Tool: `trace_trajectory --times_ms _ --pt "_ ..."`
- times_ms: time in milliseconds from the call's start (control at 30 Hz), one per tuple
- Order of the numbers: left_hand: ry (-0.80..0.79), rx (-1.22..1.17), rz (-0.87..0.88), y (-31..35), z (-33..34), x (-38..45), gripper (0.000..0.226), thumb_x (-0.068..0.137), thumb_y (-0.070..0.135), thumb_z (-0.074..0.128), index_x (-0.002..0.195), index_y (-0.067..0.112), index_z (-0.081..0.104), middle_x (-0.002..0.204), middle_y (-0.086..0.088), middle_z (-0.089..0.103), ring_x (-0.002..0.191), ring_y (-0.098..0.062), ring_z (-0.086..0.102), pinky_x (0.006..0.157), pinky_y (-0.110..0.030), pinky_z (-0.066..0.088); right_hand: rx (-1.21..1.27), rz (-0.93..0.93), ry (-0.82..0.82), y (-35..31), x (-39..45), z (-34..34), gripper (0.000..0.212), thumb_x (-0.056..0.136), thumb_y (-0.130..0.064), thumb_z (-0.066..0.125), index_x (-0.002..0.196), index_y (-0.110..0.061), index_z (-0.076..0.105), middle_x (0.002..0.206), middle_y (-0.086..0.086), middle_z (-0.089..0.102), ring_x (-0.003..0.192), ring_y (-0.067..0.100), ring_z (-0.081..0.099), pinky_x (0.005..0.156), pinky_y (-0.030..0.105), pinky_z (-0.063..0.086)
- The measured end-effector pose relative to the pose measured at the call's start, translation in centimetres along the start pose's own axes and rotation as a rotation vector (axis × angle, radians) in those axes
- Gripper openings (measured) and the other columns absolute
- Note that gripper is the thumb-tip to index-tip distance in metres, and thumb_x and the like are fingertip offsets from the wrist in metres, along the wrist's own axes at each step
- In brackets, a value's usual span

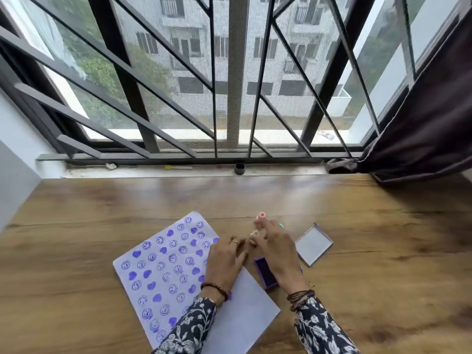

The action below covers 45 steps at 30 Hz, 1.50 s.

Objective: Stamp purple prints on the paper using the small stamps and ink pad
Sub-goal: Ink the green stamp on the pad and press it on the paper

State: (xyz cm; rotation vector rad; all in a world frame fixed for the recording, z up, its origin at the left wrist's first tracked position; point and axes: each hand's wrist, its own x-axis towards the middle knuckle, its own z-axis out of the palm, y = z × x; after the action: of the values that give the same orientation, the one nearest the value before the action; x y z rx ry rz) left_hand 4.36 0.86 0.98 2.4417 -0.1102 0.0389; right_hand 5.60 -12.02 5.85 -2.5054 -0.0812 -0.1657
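Seeing my left hand [224, 261] flat on the right edge of the paper [176, 274], fingers loose, gripping nothing. Right hand [278, 249] hovers over the purple ink pad [265, 275], which sits just right of the paper. Its fingertips are at a beige stamp [254, 235]; can't tell if they're pinching it. Pink stamp [261, 216] stands just beyond, farther out. Pad lid [314, 245] lies to the right. Paper's left part is full of purple prints.
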Motion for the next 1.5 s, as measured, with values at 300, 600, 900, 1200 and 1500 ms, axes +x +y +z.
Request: trace_trajectory --times_ms 300,600,900,1200,1500 --pt "0.135 -0.105 -0.013 1.4 0.1 -0.5 0.024 0.083 0.022 0.061 0.107 0.020 0.060 0.103 -0.003 0.063 0.097 -0.020 0.056 0.086 -0.030 0.040 -0.015 0.152 0.012 3.3 0.4 -1.3 0.027 0.089 -0.018 0.054 0.116 -0.020 0.058 0.116 0.003 0.059 0.102 0.021 0.056 0.078 0.029 0.045" --pt "0.027 -0.795 -0.112 5.0 -2.1 -1.7 0.035 0.074 0.011 0.072 0.097 0.035 0.061 0.100 0.002 0.070 0.094 -0.006 0.065 0.085 -0.015 0.050 0.758 0.316 0.100 1.3 -3.4 -4.3 0.020 0.087 -0.009 0.061 0.098 -0.023 0.070 0.095 0.000 0.070 0.089 0.012 0.064 0.072 0.018 0.056" --pt "0.025 -1.009 -0.111 7.0 -4.3 -4.7 0.040 0.069 -0.001 0.072 0.093 0.029 0.067 0.090 0.009 0.072 0.085 -0.003 0.068 0.075 -0.011 0.052 1.353 0.457 -0.020 -0.7 -7.0 -5.2 0.021 0.092 -0.006 0.048 0.101 -0.011 0.066 0.095 0.010 0.070 0.081 0.016 0.068 0.066 0.016 0.057" --pt "0.131 -0.791 0.063 7.9 -6.0 -6.6 0.033 0.067 0.005 0.077 0.093 0.025 0.069 0.090 0.000 0.068 0.073 -0.002 0.064 0.073 -0.012 0.052 1.669 0.487 -0.133 -2.1 -9.0 -4.5 0.026 0.072 -0.015 0.062 0.096 -0.009 0.071 0.083 0.004 0.077 0.070 0.008 0.071 0.059 0.015 0.057" --pt "0.144 -0.708 0.148 7.0 -6.9 -6.9 0.033 0.064 0.007 0.079 0.094 0.020 0.072 0.085 0.003 0.067 0.077 -0.003 0.065 0.076 -0.014 0.052 1.722 0.728 -0.034 -3.0 -8.8 -4.2 0.029 0.075 -0.027 0.059 0.062 -0.006 0.074 0.056 0.007 0.069 0.045 0.009 0.064 0.044 0.016 0.055"
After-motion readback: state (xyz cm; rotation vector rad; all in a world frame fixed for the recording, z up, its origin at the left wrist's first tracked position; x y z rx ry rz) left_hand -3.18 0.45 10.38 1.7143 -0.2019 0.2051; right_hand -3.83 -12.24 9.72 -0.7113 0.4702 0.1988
